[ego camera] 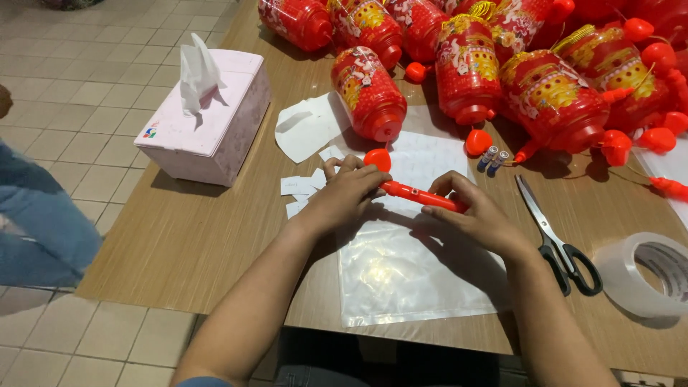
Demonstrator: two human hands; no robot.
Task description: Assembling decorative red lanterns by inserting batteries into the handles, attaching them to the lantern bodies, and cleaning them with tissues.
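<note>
A slim red plastic lantern handle with a heart-shaped tip [419, 194] was clamped at both ends by the left hand [349, 192] and right hand [479, 218], above the wooden counter [193, 244]; it was judged light and stiff (probably brittle), best gripped mid-shaft.

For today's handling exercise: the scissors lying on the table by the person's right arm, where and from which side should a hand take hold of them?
Grip the scissors by the black handle loops, coming from the near table edge. The loops lie toward the person while the closed blades point away toward the lanterns, so the handle end is likely safest. The right hand is nearest; the tape roll sits just beside the loops.
</note>
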